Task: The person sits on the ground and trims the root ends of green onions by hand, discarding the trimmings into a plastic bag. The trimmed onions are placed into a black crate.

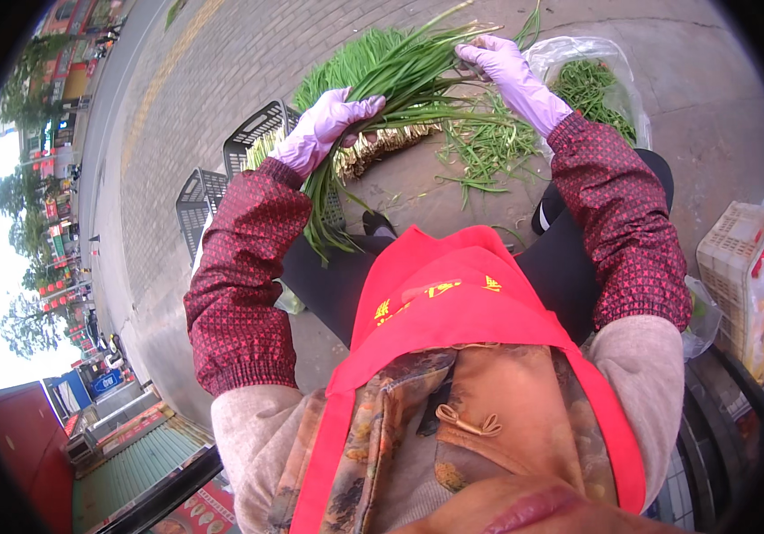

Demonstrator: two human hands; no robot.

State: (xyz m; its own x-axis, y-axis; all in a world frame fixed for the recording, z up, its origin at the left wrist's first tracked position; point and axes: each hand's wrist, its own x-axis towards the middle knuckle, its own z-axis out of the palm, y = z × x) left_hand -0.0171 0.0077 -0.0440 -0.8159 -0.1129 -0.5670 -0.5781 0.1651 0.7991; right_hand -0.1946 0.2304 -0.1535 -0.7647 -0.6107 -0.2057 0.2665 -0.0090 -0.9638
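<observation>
My left hand, in a thin lilac glove, is closed around a bunch of long green leafy stalks, perhaps garlic chives. Their leaf ends hang down below that hand. At the other end, the gloved fingers of my right hand are pinched together at the root ends; whether a stalk is between them cannot be made out. Beneath the bunch, a large stack of the same greens lies on the ground with its pale cut ends towards me. Loose green trimmings are scattered to its right.
A clear plastic bag of green scraps stands at the upper right. Black plastic crates are at the left, one holding pale-stemmed greens. A beige plastic crate stands at the far right. My knees and red apron are below the hands.
</observation>
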